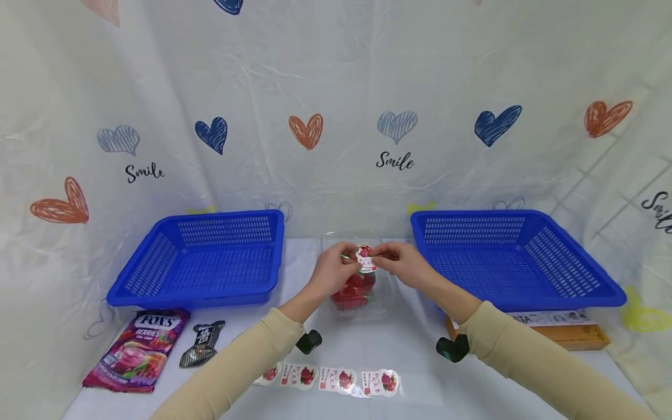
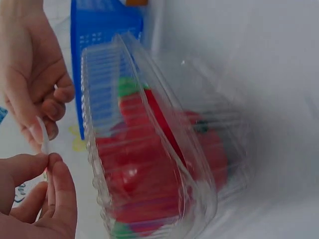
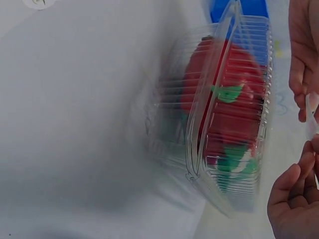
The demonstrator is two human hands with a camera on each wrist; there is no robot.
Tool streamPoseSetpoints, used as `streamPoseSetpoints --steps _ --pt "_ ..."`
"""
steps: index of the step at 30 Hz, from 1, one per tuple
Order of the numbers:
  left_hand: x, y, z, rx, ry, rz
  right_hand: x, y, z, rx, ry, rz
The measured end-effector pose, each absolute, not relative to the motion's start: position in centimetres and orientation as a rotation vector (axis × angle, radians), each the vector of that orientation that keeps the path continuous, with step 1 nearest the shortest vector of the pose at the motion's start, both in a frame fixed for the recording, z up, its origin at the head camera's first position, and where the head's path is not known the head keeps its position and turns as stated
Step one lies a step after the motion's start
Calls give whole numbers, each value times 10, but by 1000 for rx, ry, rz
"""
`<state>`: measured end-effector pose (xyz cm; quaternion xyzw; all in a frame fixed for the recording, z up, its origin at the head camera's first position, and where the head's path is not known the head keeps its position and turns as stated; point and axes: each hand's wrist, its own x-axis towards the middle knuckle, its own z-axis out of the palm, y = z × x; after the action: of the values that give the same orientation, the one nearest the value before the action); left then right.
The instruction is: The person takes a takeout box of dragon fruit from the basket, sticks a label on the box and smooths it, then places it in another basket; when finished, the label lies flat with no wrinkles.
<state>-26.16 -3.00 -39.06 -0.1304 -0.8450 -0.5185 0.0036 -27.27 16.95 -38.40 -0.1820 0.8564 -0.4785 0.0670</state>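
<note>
A white sticker printed with a red fruit and lettering point(image 1: 366, 260) is held up between both hands. My left hand point(image 1: 335, 269) pinches its left side, and my right hand point(image 1: 403, 263) pinches its right side between thumb and fingers. Seen edge-on, the sticker point(image 2: 44, 137) bends slightly in the left wrist view. Just below and behind the hands stands a closed clear plastic clamshell box point(image 3: 199, 114). Inside it are red fruit-like pieces point(image 2: 144, 169) with green parts. The hands are apart from the box.
Blue baskets stand at left point(image 1: 226, 256) and right point(image 1: 472, 256). A candy bag point(image 1: 139, 350) and a small black packet point(image 1: 202, 344) lie front left; an orange-and-white box point(image 1: 569, 335) lies right. A strip of several stickers point(image 1: 343, 380) lies in front. A heart-printed curtain point(image 1: 346, 70) hangs behind.
</note>
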Motion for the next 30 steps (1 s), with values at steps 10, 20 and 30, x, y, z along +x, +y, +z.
streamPoseSetpoints --steps 10,20,30 --pt "-275 -35 -392 -419 -2774 -1327 -286 157 -390 -579 2666 -1331" --pt "-283 -37 -391 -387 -2798 -1124 -295 147 -393 -565 2735 -1178" --pt "-287 -33 -392 -421 -2852 -1064 -296 146 -394 -582 2767 -1128"
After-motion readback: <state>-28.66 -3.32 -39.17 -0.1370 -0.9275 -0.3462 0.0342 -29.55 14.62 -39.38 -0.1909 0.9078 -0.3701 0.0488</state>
